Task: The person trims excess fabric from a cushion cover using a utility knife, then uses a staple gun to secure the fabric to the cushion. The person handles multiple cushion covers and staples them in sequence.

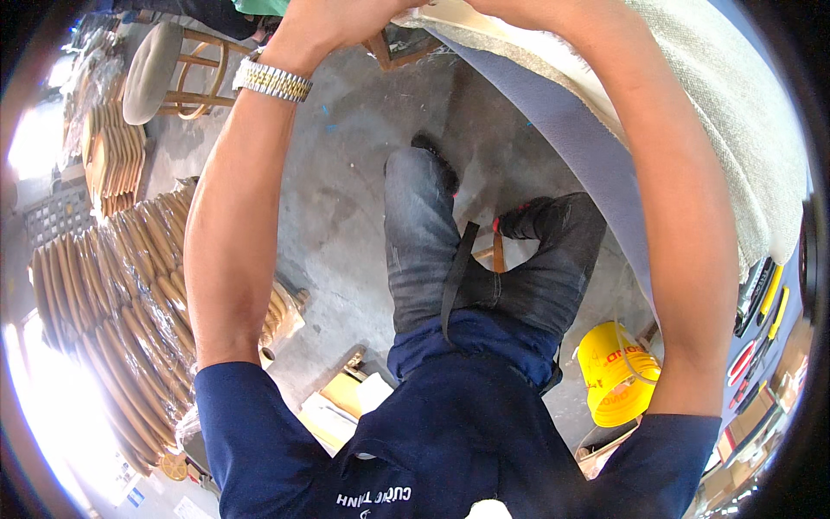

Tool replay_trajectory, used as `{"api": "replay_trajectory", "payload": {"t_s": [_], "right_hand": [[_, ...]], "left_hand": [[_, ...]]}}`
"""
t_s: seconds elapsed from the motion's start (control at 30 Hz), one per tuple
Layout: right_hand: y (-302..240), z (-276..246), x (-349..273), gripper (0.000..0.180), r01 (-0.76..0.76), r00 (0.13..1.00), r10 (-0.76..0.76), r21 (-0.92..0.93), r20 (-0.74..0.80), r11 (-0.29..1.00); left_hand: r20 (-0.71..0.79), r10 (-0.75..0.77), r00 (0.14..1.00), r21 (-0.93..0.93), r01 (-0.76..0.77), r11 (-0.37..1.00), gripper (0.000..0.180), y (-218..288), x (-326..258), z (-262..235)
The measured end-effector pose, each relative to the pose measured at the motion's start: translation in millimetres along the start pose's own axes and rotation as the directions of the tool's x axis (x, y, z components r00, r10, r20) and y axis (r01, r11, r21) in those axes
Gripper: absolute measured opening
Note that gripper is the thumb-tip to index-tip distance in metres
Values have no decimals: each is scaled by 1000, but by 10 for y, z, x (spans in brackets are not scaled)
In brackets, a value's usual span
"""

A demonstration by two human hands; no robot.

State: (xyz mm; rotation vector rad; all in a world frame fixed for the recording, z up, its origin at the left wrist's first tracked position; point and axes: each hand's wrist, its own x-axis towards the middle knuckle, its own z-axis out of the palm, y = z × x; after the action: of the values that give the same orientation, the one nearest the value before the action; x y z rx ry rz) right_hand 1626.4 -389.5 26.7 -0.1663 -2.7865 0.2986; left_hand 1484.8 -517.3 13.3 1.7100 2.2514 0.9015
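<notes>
A round yellow plastic bucket (616,374) with a red printed label stood on the floor at about four o'clock. Clear plastic wrap (138,285) covered the stacked curved wooden parts at nine o'clock. Small white printed cards (130,495) with blue marks lay on the floor at seven o'clock.

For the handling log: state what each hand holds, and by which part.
Both hands reach to the top edge of the picture. The left hand and right hand meet the upholstered panel at its near edge; the fingers are cut off, so the grip cannot be told.
</notes>
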Motion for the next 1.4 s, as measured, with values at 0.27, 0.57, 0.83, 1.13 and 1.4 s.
{"api": "replay_trajectory", "payload": {"t_s": [0.27, 0.57, 0.83, 1.13, 1.4], "right_hand": [[104, 82, 81, 33, -139, 987, 145, -81, 72, 987], [180, 95, 87, 22, -197, 972, 210, -117, 107, 973], [135, 86, 123, 31, -259, 959, 262, -38, 104, 965], [125, 151, 57, 25, -267, 962, 270, -62, 49, 962], [93, 183, 117, 28, -255, 963, 257, -35, 79, 966]], "left_hand": [[67, -118, 991, -31, 120, 992, 29, 7, 137, -29], [30, -101, 994, 38, 100, 994, 45, -232, 301, 172], [-16, -43, 999, 4, 43, 999, 29, -208, 174, 173], [-38, 17, 999, -39, -18, 999, 26, -264, 128, 220], [10, -25, 1000, -22, 25, 999, 28, -321, 91, 154]]}}
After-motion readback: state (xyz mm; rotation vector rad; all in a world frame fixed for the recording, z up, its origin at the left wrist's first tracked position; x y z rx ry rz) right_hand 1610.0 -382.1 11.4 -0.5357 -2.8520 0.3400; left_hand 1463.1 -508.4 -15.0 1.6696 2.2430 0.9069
